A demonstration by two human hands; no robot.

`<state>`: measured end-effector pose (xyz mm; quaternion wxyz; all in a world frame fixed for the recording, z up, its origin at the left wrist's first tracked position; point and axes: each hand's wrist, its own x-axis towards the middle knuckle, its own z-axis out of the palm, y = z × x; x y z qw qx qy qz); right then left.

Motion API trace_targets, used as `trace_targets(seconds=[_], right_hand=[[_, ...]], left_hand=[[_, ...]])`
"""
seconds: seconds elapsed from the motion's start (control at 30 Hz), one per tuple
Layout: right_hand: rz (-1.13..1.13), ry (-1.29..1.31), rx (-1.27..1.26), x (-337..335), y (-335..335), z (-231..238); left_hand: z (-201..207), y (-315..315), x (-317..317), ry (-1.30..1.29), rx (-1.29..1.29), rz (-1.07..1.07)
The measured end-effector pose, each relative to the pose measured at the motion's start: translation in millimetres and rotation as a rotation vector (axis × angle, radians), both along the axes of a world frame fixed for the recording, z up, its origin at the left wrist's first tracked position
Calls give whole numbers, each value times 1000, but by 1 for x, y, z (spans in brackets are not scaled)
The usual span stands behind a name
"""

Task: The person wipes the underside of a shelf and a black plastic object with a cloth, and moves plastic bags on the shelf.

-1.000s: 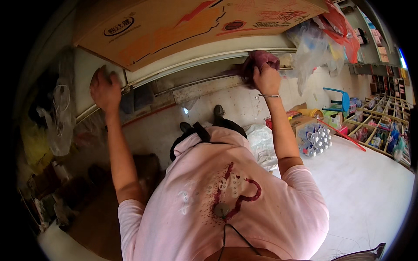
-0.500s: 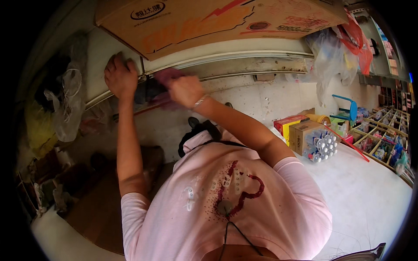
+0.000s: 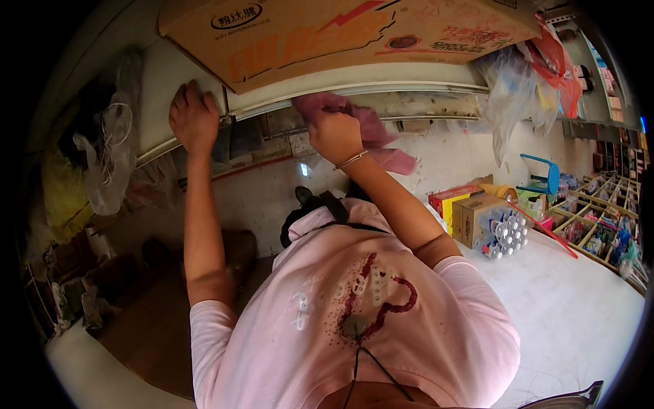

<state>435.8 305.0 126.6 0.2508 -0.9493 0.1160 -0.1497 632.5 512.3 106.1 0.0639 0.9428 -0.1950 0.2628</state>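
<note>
My right hand (image 3: 336, 138) is closed on a purplish-pink cloth (image 3: 371, 127), against the front edge of the white counter (image 3: 155, 88). Part of the cloth hangs down beside my wrist. To the left, my left hand (image 3: 194, 117) lies flat on the counter top, fingers stretched out and holding nothing. A large brown carton (image 3: 313, 44) with orange and red print stands on the counter just beyond both hands.
Clear plastic bags (image 3: 109, 157) hang at the left, with more bags and a red bag (image 3: 562, 75) at the right. On the floor are a small carton (image 3: 469, 217), a pack of bottles (image 3: 504, 232), a blue stool (image 3: 545, 178) and a divided rack (image 3: 599, 218).
My right hand has moved rightward along the counter edge, taking the cloth with it. My left hand stays on the counter in nearly the same place.
</note>
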Motion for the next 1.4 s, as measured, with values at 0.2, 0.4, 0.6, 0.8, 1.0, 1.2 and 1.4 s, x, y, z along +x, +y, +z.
trace_targets(seconds=[0.2, 0.4, 0.6, 0.8, 1.0, 1.2, 1.4], right_hand=[[255, 182, 24, 43, 41, 4], [317, 230, 66, 55, 53, 3], [86, 227, 1, -6, -13, -10], [-48, 131, -13, -28, -61, 0], [183, 197, 1, 15, -10, 0], [268, 77, 79, 45, 28, -7], [206, 61, -24, 9, 49, -8]], left_hand=[[-1, -1, 4, 36, 19, -7], [4, 3, 3, 64, -12, -59], [7, 5, -2, 48, -64, -97], [4, -2, -4, 40, -10, 7], [2, -2, -5, 7, 27, 14], [3, -1, -1, 15, 0, -17], [7, -1, -7, -3, -9, -20]])
